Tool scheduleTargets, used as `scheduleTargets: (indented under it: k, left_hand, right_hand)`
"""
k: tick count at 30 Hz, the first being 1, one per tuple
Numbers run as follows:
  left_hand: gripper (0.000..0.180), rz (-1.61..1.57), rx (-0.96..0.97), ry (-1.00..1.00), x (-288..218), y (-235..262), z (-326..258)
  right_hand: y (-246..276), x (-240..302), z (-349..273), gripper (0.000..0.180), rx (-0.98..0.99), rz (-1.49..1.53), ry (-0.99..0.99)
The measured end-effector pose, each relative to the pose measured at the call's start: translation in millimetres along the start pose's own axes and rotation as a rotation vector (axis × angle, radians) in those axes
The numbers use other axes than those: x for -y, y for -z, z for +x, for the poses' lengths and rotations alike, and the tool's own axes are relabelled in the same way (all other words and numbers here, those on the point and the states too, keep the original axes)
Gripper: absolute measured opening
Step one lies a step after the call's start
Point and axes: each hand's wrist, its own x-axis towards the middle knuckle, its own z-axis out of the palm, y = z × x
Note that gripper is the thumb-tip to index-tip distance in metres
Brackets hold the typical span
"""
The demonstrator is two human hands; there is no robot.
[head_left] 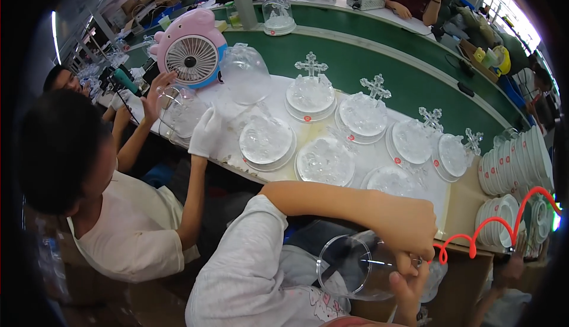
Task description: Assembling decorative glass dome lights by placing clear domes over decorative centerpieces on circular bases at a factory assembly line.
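Note:
A clear dome cover (349, 268) lies on its side over my lap, its round open rim facing left. My left hand (406, 232) reaches across from the left, fingers closed at the dome's small knob end. Just below, my right hand (408, 288) has its thumb and fingers closed about the same knob end. Exactly what lies between the fingertips is partly hidden. On the white table beyond my left forearm stand several round white bases (325, 161) with clear ornaments. Some carry an upright clear cross (310, 64).
To the left, a co-worker's gloved hand (206, 131) is near another clear dome (181, 110). A pink fan (189, 48) stands behind. At right are stacked white bases (515, 161) and a coiled orange hose (474, 241), with another person's blurred hand (511, 268) below. A green conveyor (355, 48) curves behind.

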Motion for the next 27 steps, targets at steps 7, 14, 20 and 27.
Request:
scheduleTargets:
  k: [7, 14, 20, 27]
  left_hand:
    - [0.044, -0.254, 0.165, 0.093, 24, -7, 0]
    - [0.039, -0.177, 0.098, 0.027, 15, -2, 4]
    - [0.039, -0.049, 0.230, 0.011, 8, 10, 14]
    - [0.042, -0.223, 0.187, 0.125, 12, -6, 12]
  right_hand:
    - [-6, -3, 15, 0.050, -0.061, 0.080, -0.203]
    - [1, -5, 18, 0.061, -0.034, 0.133, -0.275]
    - [3, 3, 15, 0.067, 0.032, 0.161, -0.258]
    - [-9, 5, 14, 0.035, -0.127, 0.414, -0.213]
